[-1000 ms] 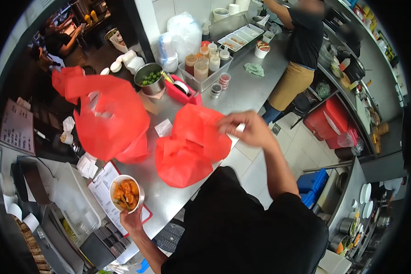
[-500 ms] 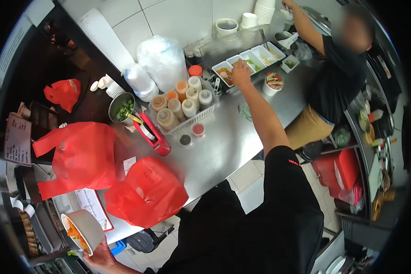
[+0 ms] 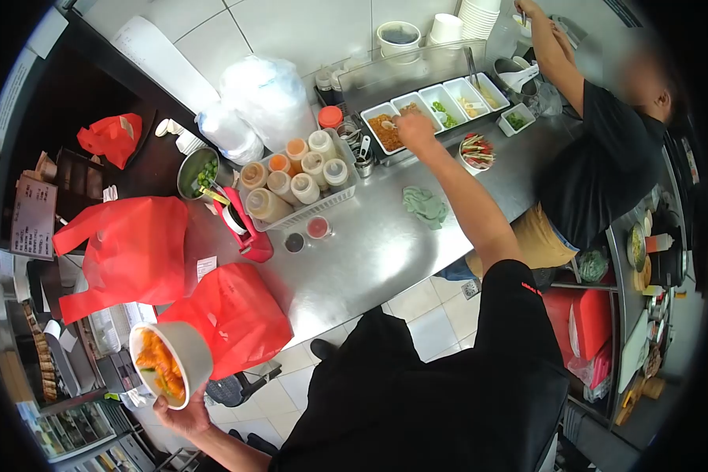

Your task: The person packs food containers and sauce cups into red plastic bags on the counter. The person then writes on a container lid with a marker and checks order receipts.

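Note:
My left hand [image 3: 186,415] grips a white paper bowl [image 3: 193,354] from below. The bowl is tilted toward me, with glossy orange food pieces [image 3: 161,366] and bits of green inside. My right hand [image 3: 415,132] reaches to a row of white topping containers. Its fingers are pinched at a small pale spoon [image 3: 389,124], whose end lies over the orange crumbly topping [image 3: 383,135] in the leftmost container. The fingers partly cover the second container, and the grip on the spoon is partly hidden. Chopped green topping [image 3: 446,116] sits in the container to the right.
Sauce bottles stand in a white basket [image 3: 311,211], near two small sauce cups [image 3: 318,227]. Red bags [image 3: 232,318] and a red tape dispenser [image 3: 248,240] are on the left. A green cloth [image 3: 425,207] and a filled cup [image 3: 477,154] lie rightward. A co-worker [image 3: 606,157] stands at right.
My left hand has raised the bowl and brought it rightward, showing more of the food. My right hand's fingers have moved left to the spoon and closed. The co-worker has shifted right in view.

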Demonstrator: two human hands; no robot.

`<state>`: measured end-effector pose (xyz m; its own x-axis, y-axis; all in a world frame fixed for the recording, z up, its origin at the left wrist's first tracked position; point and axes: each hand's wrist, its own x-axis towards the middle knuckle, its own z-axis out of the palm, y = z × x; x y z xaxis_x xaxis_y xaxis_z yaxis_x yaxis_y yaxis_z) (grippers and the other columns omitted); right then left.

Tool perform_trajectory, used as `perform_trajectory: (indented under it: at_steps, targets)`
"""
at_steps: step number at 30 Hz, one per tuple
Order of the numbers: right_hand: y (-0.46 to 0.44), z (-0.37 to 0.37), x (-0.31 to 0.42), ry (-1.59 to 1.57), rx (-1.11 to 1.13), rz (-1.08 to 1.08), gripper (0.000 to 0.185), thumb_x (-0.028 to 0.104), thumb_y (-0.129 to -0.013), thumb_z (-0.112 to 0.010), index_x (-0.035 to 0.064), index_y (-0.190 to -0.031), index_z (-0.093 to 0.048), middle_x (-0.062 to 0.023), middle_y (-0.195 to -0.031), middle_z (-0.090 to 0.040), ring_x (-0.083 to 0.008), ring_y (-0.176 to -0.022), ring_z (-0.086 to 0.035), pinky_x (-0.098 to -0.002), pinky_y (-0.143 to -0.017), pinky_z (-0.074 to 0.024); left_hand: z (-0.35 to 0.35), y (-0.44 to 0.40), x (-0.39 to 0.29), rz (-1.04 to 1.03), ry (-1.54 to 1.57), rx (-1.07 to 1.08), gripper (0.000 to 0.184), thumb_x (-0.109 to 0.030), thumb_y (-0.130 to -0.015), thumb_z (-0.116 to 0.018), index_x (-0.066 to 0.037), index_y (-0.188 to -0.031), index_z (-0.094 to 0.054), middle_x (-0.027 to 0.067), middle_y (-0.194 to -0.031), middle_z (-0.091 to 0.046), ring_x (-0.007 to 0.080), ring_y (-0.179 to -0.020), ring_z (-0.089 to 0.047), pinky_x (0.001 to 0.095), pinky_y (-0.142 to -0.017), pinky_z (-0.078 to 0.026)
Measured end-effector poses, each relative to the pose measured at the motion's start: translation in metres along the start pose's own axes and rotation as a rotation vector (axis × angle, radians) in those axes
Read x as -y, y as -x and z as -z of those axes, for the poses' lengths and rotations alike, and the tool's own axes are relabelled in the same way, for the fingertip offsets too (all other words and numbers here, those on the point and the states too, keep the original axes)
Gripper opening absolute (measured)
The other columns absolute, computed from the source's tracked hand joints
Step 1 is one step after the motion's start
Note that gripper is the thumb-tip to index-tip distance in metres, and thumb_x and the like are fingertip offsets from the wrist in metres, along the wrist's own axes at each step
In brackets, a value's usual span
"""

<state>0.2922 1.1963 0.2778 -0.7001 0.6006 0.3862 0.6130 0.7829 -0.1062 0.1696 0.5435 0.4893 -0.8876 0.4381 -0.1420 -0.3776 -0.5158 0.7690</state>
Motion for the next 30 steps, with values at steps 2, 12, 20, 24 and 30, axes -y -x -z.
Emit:
perform_trajectory:
  at_steps: [2,12,20,24,30]
  targets:
    - [0.002,-0.004,0.000,0.025,0.014,0.048,0.012,0.013,-0.076,-0.054,0.0084,-0.076,-0.066,-0.0170,-0.077,-0.065,-0.0330,-0.074,-0.065,-0.0449,-0.064,-0.0521,-0.017,-0.006,0.020,0.051,0.031,0.005,0.078,-0.020,-0.075,-0.061,-0.007,-0.143,-0.026,0.0173,-0.143,-0.033,0.0366,-0.131,-0.034,0.0696,-0.093,-0.036]
    - [0.001,0.015,-0.018,-0.373,0.356,-0.257,0.014,0.015,-0.070,-0.069,0.0097,-0.082,-0.073,-0.0141,-0.078,-0.068,-0.0253,-0.072,-0.066,-0.0341,-0.070,-0.0506,-0.084,-0.057,0.120,0.319,-0.048,0.192,0.072,-0.016,-0.071,-0.056,0.004,-0.136,-0.032,0.0163,-0.134,-0.044,0.0289,-0.126,-0.042,0.0423,-0.108,-0.032]
    - [0.024,0.109,-0.006,-0.926,0.235,-0.418,0.017,0.013,-0.076,-0.069,0.0020,-0.089,-0.071,-0.0050,-0.074,-0.067,-0.0114,-0.068,-0.059,-0.0279,-0.065,-0.0465,-0.129,-0.105,0.212,0.408,-0.204,0.356,0.054,-0.015,-0.081,-0.050,-0.003,-0.131,-0.034,0.0161,-0.129,-0.046,0.0321,-0.117,-0.050,0.0530,-0.089,-0.048]
    - [0.048,0.184,0.048,-0.928,0.213,-0.210,0.018,0.006,-0.085,-0.064,-0.0012,-0.101,-0.066,-0.0025,-0.083,-0.067,-0.0071,-0.074,-0.057,-0.0244,-0.069,-0.0461,-0.150,-0.116,0.248,0.475,-0.220,0.364,0.053,-0.014,-0.079,-0.053,-0.005,-0.128,-0.034,0.0137,-0.119,-0.049,0.0270,-0.103,-0.058,0.0461,-0.081,-0.053]
    - [0.074,0.204,0.089,-0.407,-0.230,0.437,0.015,-0.004,-0.075,-0.063,0.0000,-0.089,-0.064,-0.0123,-0.079,-0.062,-0.0269,-0.075,-0.060,-0.0347,-0.065,-0.0484,-0.166,-0.117,0.279,0.526,-0.148,0.364,0.058,-0.013,-0.076,-0.057,-0.006,-0.128,-0.033,0.0123,-0.113,-0.050,0.0244,-0.095,-0.059,0.0435,-0.076,-0.054]
